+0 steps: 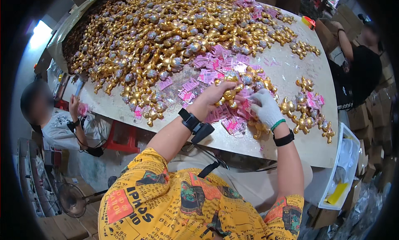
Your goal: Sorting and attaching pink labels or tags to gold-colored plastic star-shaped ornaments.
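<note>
My bare left hand is closed around a shiny gold bear-shaped figure in front of me. My right hand, in a white knit glove with a green cuff, has its fingers bent together close to that figure. What its fingertips hold, if anything, is too small to make out. Pink printed cards lie under and around both hands. More gold figures with glittery clear balls lie just beyond my hands, and another group sits to the right.
A large heap of gold figures covers the table's far left. An orange tape roll sits at the far right edge. A white bin stands at the right. Two people sit nearby, left and right. A red stool stands left.
</note>
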Demonstrator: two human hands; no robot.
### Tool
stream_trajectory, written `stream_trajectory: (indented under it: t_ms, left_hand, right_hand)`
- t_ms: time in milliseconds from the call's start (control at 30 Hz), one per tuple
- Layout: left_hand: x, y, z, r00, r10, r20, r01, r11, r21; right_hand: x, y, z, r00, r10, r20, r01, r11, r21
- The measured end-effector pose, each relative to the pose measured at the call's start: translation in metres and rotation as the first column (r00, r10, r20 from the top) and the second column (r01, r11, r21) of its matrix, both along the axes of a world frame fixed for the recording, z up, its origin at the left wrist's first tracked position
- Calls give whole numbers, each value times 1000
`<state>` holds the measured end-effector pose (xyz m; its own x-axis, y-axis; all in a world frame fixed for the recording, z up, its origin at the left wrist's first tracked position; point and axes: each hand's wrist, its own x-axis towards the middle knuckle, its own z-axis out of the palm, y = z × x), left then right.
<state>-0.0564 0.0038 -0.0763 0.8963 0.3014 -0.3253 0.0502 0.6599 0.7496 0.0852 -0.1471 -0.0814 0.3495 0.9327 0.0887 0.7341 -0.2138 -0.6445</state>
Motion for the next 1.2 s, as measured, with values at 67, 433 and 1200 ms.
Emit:
stream_trajectory:
  t_ms: [67, 433, 1200]
  left_hand:
    - [-2, 5, -3, 1000, 0, -11, 1, 1000, 27]
    - [-1, 5, -2, 999, -25, -23, 25, 1000, 13]
    - [8, -22, 31, 993, -55, 108, 44, 994, 102]
  right_hand:
    - [6, 0, 2, 998, -18, -68, 21, 998, 54]
    - [16, -15, 41, 475, -107, -873, 174, 984, -26]
    - [-8, -13, 40, 922, -109, -373, 192, 962, 192]
